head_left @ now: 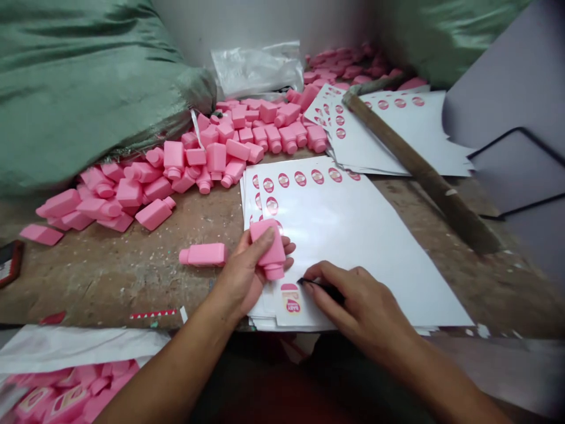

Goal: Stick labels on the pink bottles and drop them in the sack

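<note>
My left hand [241,274] is shut around a pink plastic bottle [269,250], which stands neck down over a stack of white label sheets [353,247]. My right hand [357,300] grips a slim black tool [324,290], possibly a pen or a blade; its tip rests on the top sheet. Just left of that tip lies a pink-and-yellow "BABY" label [290,300]. Rows of small oval pink labels [300,178] run along the sheet's far edge. Another pink bottle [203,255] lies on its side on the wooden table [110,277], next to my left hand.
A heap of pink bottles [229,141] spreads across the back of the table. A second stack of label sheets [397,132] lies at the back right under a long wooden stick [419,165]. Green sacks [75,88] rise behind, and a white bag [66,377] of labelled pink bottles sits front left.
</note>
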### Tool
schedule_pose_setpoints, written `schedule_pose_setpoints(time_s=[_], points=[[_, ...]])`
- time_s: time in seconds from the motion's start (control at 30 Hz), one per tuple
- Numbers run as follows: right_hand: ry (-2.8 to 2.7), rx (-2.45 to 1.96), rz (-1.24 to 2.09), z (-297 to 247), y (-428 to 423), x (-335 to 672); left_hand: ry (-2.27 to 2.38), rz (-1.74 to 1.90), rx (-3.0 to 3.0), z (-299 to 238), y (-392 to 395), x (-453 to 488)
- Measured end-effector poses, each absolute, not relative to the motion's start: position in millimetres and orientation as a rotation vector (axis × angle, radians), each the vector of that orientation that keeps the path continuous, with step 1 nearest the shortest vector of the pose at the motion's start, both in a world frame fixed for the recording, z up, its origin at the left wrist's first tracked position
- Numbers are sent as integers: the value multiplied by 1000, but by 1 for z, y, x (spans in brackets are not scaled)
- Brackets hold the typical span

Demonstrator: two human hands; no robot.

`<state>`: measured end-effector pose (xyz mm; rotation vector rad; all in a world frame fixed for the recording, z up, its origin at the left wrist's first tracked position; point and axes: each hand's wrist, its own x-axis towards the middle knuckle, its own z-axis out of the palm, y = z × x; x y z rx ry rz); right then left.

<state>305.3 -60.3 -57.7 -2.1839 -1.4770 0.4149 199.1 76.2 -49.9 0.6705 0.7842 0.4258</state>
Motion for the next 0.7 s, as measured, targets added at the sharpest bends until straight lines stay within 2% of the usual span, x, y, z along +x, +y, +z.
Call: schedule_pose_setpoints(time_s=[0.3, 0.7], points=[[-1614, -2148, 120, -59, -64, 299, 744, 412, 747, -51, 75, 196], [-1625, -2164, 125, -60, -62, 300, 715, 404, 772, -53, 74, 196]])
